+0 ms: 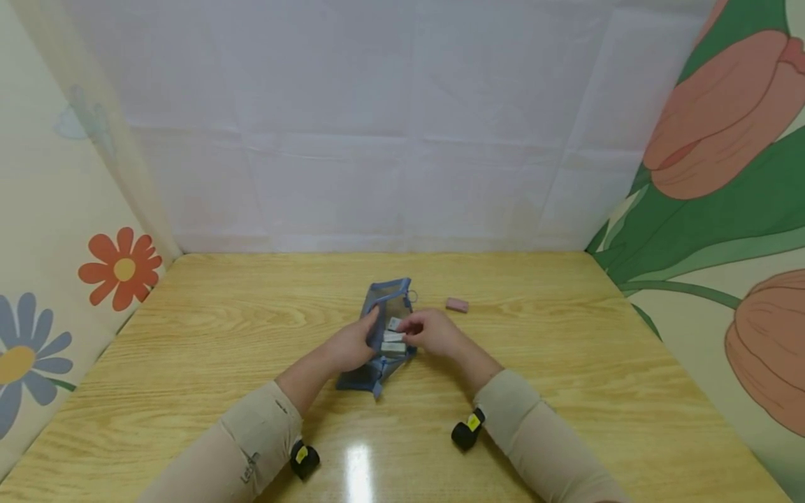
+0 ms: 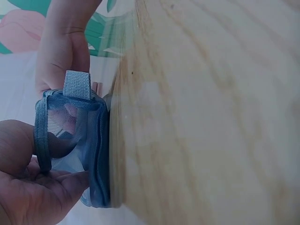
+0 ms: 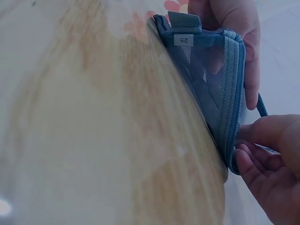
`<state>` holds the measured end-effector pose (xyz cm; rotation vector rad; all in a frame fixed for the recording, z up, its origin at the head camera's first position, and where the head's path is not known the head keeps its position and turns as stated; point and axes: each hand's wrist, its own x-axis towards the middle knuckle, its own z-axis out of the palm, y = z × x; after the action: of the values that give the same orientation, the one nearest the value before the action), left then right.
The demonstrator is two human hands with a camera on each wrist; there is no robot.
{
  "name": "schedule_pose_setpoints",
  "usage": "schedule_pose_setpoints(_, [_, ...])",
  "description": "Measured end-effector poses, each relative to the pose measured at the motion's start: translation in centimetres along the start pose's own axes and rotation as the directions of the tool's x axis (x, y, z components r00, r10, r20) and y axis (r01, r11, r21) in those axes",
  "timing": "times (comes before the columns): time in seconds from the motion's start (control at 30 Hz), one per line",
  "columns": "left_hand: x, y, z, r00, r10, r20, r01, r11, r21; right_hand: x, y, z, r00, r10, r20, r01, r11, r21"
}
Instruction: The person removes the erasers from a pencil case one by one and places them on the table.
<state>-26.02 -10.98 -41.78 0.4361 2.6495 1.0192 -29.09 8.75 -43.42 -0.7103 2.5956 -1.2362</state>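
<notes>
Working over the wooden table (image 1: 220, 349), two hands met at a blue mesh pouch (image 1: 358, 379) in the head view, mid-table, its top unzipped. Small pale boxes (image 1: 393, 348) lay inside it. Left hand (image 1: 352, 347) gripped the pouch's left side, thumb stretched along the mesh. Right hand (image 1: 437, 334) bent its fingers over the opening, thumb and index close together right at the boxes; couldn't tell if they pinched one. Pink block (image 1: 457, 304) sat on the table near the pouch, past the right hand. Both sleeves were beige, with a black wrist device (image 1: 305, 459) by the left one. White cloth (image 1: 402, 140) hung behind, flower-painted panels at both sides.

Left wrist view: pouch rested on the table, a webbing tab (image 2: 78, 84) sticking out. Left hand pinched its rim between thumb and fingers. Right hand was beyond the pouch, partly hidden.

Right wrist view: a printed label (image 3: 183, 40) showed on the pouch's end. Right hand's thumb and fingers curled at the zipper edge, tips partly covered, so whatever they held was unclear. Left hand was on the far side.
</notes>
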Motion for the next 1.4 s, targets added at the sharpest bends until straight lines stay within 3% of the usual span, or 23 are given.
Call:
schedule_pose_setpoints(0.27, [0.0,0.0,0.0,1.000,0.001,-0.004,-0.001,1.000,0.000,0.0,0.1,0.0,1.000,-0.012,0.009,0.012,0.999,-0.032])
schedule_pose_setpoints(0.53, [-0.1,-0.1,0.1,1.000,0.012,-0.011,-0.012,1.000,-0.007,-0.3,0.3,-0.7,0.999,0.031,-0.009,-0.030,0.999,0.040])
schedule_pose_setpoints(0.83, [0.0,0.1,0.1,0.999,-0.033,0.001,0.033,0.999,-0.008,-0.4,0.7,-2.5,0.993,0.080,-0.088,-0.075,0.995,0.058])
schedule_pose_setpoints(1.0, [-0.1,0.1,0.1,1.000,-0.026,-0.006,0.026,1.000,-0.009,-0.5,1.2,-3.6,0.991,0.059,-0.120,-0.047,0.994,0.095])
schedule_pose_setpoints(1.4, [-0.1,0.1,0.1,1.000,-0.026,-0.002,0.026,1.000,-0.013,-0.8,2.6,-5.2,0.970,0.139,-0.199,-0.120,0.987,0.108])
